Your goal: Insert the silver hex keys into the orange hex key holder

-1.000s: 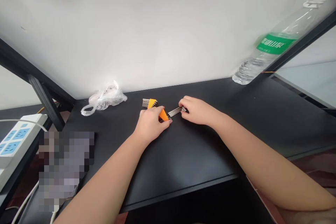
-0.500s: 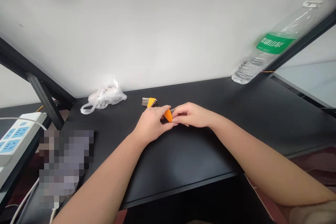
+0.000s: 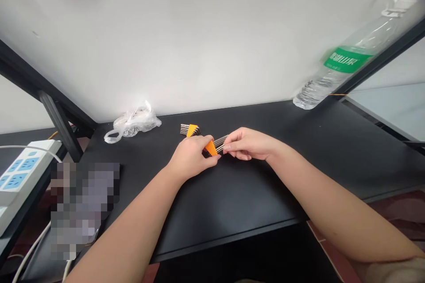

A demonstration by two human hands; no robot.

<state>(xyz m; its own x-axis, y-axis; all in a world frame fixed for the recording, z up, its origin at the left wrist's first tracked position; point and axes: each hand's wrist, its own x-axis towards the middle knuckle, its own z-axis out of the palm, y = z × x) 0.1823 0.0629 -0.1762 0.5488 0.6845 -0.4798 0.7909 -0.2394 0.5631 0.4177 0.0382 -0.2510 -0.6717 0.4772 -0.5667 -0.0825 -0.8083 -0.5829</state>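
My left hand [image 3: 194, 155] grips an orange holder [image 3: 211, 147] between thumb and fingers, above the black table. Several thin metal rods [image 3: 219, 142] stick out of the holder to the right. The fingertips of my right hand [image 3: 247, 143] pinch the far end of one or more of these rods; how many is too small to tell. Just behind my left hand lies a second orange holder [image 3: 191, 130] with several metal rods in it, their ends pointing left.
A knotted clear plastic bag [image 3: 136, 121] lies at the table's [image 3: 232, 212] back left. A large bottle with a green label [image 3: 348, 59] stands at the back right. At the left are a power strip [image 3: 25, 166] and a pixelated dark object [image 3: 89, 203].
My right hand has moved a little right, away from the orange holder, and more of the rods shows between my hands. My left hand keeps its grip.
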